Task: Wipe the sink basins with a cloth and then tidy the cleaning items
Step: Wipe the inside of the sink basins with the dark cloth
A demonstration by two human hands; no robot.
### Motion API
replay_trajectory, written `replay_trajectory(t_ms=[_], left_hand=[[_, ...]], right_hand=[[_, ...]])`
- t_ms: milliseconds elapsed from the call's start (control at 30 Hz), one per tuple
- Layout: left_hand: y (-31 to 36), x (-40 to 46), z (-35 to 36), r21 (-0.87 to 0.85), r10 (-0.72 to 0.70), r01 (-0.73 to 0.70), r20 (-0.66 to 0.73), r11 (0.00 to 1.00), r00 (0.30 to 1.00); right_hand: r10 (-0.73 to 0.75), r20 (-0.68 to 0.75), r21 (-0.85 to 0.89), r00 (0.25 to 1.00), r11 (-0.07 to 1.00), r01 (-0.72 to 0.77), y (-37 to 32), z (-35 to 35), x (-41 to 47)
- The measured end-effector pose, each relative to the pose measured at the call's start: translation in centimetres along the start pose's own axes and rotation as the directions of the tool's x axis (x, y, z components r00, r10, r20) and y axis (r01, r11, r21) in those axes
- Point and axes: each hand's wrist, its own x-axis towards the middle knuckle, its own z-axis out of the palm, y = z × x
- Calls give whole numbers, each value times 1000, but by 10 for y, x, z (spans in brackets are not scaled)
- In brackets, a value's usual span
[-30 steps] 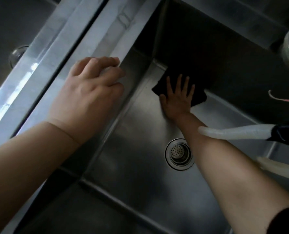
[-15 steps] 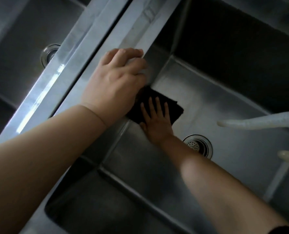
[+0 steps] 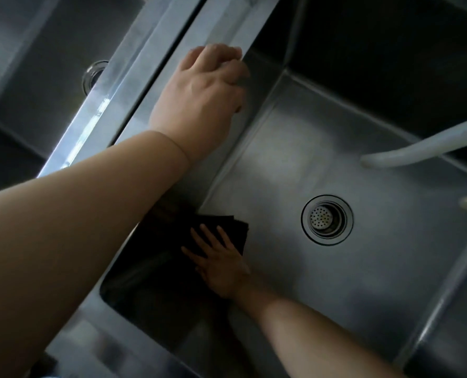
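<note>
Down on the basin floor our right hand (image 3: 221, 264) presses flat, fingers spread, on the folded black cloth (image 3: 227, 230) beside the left wall of the stainless steel sink basin (image 3: 390, 268), while our left hand (image 3: 199, 102) curls over the dividing rim, so wiping is underway, and tidying remains.

Black cloth (image 3: 221, 227), grey steel sink (image 3: 363, 268), white hose (image 3: 418, 148).
</note>
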Motion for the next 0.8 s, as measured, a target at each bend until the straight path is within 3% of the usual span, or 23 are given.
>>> replay_trajectory(t_ms=[133, 300, 500, 667, 733, 800], left_hand=[[2, 0, -1, 2, 3, -3, -3, 1000, 1000], [0, 0, -2, 6, -2, 2, 15, 1000, 1000], [-1, 0, -1, 20, 4, -5, 30, 1000, 1000], [-2, -1, 1, 49, -3, 2, 36, 999, 999], [-1, -2, 1, 74, -7, 3, 57, 997, 998], [0, -1, 2, 90, -18, 12, 69, 996, 997]], right_hand=[[-48, -56, -17, 997, 999, 47, 14, 3, -38], [-47, -58, -159, 997, 987, 38, 59, 14, -100], [214, -165, -128, 963, 963, -236, 117, -20, -71], [565, -212, 55, 798, 822, -567, 143, -39, -4], [588, -193, 90, 786, 808, -582, 122, -36, 11], [471, -171, 54, 865, 881, -469, 91, -24, 9]])
